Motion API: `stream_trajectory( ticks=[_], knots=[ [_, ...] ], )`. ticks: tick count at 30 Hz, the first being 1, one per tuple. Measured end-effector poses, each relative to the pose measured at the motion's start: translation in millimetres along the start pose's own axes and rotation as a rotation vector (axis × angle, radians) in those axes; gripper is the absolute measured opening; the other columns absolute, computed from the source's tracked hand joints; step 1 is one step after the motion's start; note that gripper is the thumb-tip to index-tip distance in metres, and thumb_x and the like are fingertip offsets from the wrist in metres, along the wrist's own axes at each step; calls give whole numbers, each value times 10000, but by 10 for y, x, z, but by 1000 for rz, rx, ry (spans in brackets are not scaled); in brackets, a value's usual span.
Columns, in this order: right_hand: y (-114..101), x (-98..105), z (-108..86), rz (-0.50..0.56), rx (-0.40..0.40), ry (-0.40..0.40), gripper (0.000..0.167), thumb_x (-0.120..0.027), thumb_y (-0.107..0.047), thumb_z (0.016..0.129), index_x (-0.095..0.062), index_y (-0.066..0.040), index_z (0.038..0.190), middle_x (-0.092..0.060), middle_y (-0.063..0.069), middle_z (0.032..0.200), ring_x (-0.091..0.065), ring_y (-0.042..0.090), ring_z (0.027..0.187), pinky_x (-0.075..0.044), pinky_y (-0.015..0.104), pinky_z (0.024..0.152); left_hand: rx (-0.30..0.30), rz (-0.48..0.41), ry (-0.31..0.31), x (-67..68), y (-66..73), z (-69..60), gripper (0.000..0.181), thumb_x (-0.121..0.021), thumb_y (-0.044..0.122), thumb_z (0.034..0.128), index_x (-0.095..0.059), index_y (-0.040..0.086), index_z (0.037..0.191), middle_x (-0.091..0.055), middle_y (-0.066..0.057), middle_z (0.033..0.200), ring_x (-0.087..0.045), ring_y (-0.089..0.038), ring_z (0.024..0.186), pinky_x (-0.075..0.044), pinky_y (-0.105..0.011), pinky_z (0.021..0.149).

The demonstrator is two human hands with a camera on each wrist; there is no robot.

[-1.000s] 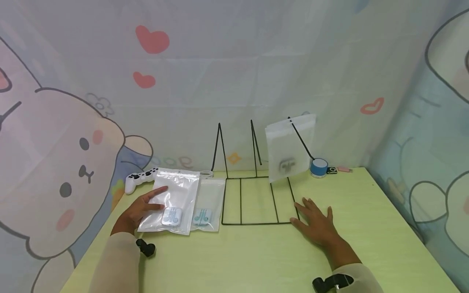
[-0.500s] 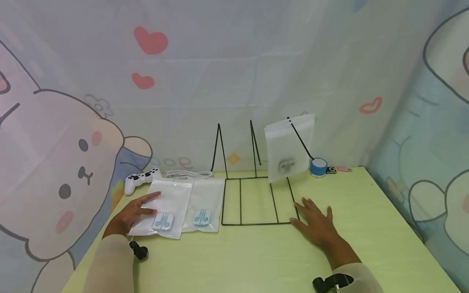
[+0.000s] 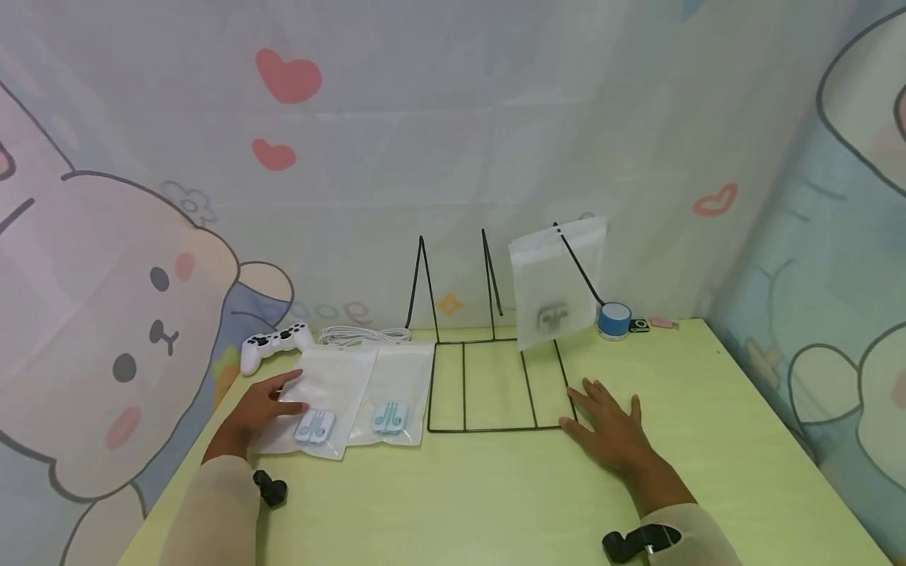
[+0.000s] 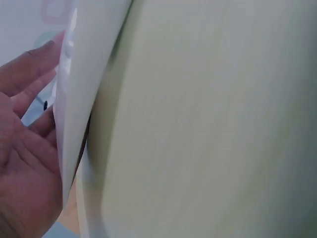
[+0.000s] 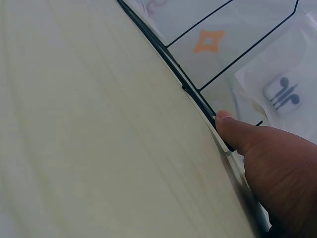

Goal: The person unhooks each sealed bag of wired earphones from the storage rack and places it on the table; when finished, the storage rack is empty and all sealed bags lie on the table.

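My left hand [image 3: 258,410] rests at the left edge of a clear zip bag [image 3: 338,377], index finger and thumb stretched over its upper face. White-cased earphones [image 3: 315,427] show inside. In the left wrist view, the fingers [image 4: 29,67] lie against the bag [image 4: 81,89], whose near edge stands off the table. A second bag [image 3: 403,373], with another earphone case [image 3: 390,418], lies beside it, partly overlapped. My right hand [image 3: 612,428] spreads over the front right corner of a black wire rack [image 3: 495,430]; in the right wrist view, its thumb [image 5: 233,130] touches the wire.
A similar bag [image 3: 555,275] hangs on the rack's right hook. Behind the flat bags sit a white game controller [image 3: 274,343] and a coiled white cable [image 3: 364,336]. A blue cylinder [image 3: 614,321], small black device [image 3: 639,325] and pink stick [image 3: 664,323] stand at the back right.
The left bag, tilted up a second ago, has come down flat and shifted left with my left hand, uncovering the cable and more of the second bag. My right hand has stayed put.
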State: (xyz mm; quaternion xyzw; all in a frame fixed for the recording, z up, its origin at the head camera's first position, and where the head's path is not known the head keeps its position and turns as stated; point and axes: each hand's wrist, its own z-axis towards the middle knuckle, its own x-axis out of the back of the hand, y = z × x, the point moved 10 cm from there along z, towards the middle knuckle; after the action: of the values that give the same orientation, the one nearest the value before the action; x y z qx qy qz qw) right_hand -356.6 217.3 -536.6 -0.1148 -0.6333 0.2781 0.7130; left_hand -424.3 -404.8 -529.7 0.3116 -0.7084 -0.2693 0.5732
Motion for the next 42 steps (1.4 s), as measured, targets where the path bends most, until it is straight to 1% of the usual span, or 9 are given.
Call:
stream_trajectory(
  ticks=[4,7,11,15,21,27,31,38,42],
  knots=[
    [0,0,5,-4,-5,-7,702,-592,-574,1084,-501,-174,1654,-358,199,1771,-274,468,1663,56,880,1216,-15,82,42,26,30,-21,998,-893,386,915,-366,68,1700,-354,-330,1722,-474,-537,1475,-412,-692,1219],
    [-2,-5,11,-11,-4,-11,704,-585,-581,1086,-501,-175,1654,-354,200,1772,-270,468,1664,54,886,1211,-1,118,57,35,27,-43,1003,-892,411,913,-370,74,1699,-371,-328,1712,-439,-537,1504,-380,-707,1237],
    [0,-9,17,-14,-4,-10,712,-585,-587,1084,-500,-169,1654,-353,204,1772,-269,469,1664,53,887,1211,-15,168,74,40,69,-91,994,-880,423,917,-369,94,1703,-312,-325,1738,-315,-569,1582,-282,-745,1272],
    [11,-2,18,-8,-6,-13,718,-589,-588,1082,-498,-164,1654,-346,205,1775,-260,470,1665,65,882,1213,-86,209,111,39,190,-132,969,-870,418,926,-379,101,1699,-269,-304,1763,-222,-573,1626,-219,-760,1287],
    [-1,14,10,-16,-6,-9,711,-588,-590,1082,-505,-169,1650,-352,204,1772,-266,472,1663,52,887,1208,-214,260,172,-44,460,-171,918,-827,450,965,-396,92,1693,-281,-285,1774,-235,-561,1636,-229,-755,1289],
    [11,-16,20,-13,-5,-3,715,-592,-595,1077,-513,-170,1645,-364,211,1765,-273,477,1660,46,893,1203,-289,335,201,-242,781,-212,831,-701,507,1045,-392,97,1699,-272,-260,1788,-257,-559,1632,-273,-777,1261],
    [17,-40,32,-11,-6,-7,717,-593,-598,1075,-509,-176,1649,-362,203,1768,-275,470,1662,52,889,1208,-312,395,201,-423,982,-217,818,-632,574,1063,-402,111,1697,-278,-241,1792,-291,-563,1620,-307,-798,1228],
    [16,-14,26,-22,-2,-5,703,-608,-571,1078,-510,-172,1648,-366,206,1765,-281,475,1657,35,894,1204,-333,401,181,-760,1307,-222,847,-632,609,1051,-371,156,1718,-308,-245,1781,-311,-533,1629,-316,-762,1254],
    [4,8,20,-19,-1,-4,705,-603,-571,1080,-504,-172,1652,-364,207,1766,-279,476,1657,36,892,1206,-390,410,180,-961,1514,-242,820,-664,573,1045,-408,154,1702,-349,-237,1766,-365,-523,1609,-351,-741,1245]
  ],
)
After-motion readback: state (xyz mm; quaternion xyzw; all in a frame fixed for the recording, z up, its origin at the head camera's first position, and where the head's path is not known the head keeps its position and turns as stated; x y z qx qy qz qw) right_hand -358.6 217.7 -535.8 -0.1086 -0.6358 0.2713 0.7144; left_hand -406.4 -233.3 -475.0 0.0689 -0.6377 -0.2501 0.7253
